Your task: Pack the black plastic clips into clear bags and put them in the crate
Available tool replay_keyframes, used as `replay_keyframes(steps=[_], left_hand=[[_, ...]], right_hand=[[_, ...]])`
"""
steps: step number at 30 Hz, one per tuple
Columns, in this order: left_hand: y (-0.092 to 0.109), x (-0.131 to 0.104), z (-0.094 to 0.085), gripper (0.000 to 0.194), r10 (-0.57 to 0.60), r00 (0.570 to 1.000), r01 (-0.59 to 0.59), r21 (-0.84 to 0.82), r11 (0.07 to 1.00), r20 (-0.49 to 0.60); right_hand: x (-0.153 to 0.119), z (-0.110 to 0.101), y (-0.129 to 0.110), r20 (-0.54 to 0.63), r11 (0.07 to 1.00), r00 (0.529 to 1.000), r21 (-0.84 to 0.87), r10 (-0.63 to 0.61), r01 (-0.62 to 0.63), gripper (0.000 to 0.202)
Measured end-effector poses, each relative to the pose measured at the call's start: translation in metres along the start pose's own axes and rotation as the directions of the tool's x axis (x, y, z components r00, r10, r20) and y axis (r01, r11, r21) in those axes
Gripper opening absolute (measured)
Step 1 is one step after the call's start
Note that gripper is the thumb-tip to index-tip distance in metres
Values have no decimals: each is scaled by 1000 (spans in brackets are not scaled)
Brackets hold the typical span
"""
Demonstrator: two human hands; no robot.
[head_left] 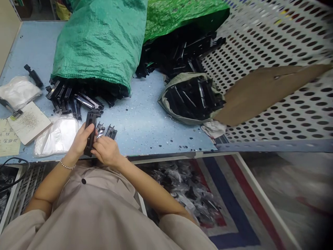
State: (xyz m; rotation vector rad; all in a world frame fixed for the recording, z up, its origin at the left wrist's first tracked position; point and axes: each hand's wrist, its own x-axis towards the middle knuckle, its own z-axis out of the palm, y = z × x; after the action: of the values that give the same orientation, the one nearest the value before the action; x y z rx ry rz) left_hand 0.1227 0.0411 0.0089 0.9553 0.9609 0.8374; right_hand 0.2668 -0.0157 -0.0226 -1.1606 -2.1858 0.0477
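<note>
My left hand is closed around a long black plastic part, thumb on its upper face, and holds it upright near the table's front edge. Against the lower right side of that part, my right hand has its fingers curled in; its fingertips are partly hidden. Just beyond the right hand, two similar black parts lie on the blue table. A stack of clear plastic bags lies left of my left hand. Behind it, more black parts spill from a green woven sack.
A second green sack and an open cloth bag hold black parts. Brown cardboard leans on a perforated white panel. On the left lie a white block and another plastic bundle. Bagged pieces lie below the table.
</note>
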Motion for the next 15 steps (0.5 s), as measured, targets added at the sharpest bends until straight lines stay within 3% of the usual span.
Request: replay_keyframes(steps=[3, 5, 7, 9, 11, 13, 15], left_hand=[[0, 4, -5, 66, 188, 980, -174, 184, 967, -61], [3, 8, -16, 75, 318, 942, -265, 336, 904, -110], [5, 14, -33, 70, 385, 907, -251, 515, 819, -170], [1, 20, -48, 61, 394, 892, -154, 669, 727, -223], [-11, 22, -54, 50, 347, 912, -76, 744, 664, -217], [-30, 20, -52, 43, 289, 947, -82, 765, 639, -140], [-49, 17, -46, 42, 298, 951, -127, 779, 614, -79]], right_hand=[[-2, 11, -8, 7, 997, 998, -29, 67, -67, 46], [10, 12, -6, 94, 992, 988, 14, 126, -128, 47], [32, 11, 5, 182, 981, 968, 48, 174, -185, 49], [59, 12, 26, 174, 960, 945, -4, 277, -281, 50], [85, 18, 56, 98, 910, 909, -129, 406, -393, 46], [103, 28, 87, 105, 871, 881, -244, 461, -426, 49], [111, 39, 111, 181, 870, 872, -300, 455, -392, 58]])
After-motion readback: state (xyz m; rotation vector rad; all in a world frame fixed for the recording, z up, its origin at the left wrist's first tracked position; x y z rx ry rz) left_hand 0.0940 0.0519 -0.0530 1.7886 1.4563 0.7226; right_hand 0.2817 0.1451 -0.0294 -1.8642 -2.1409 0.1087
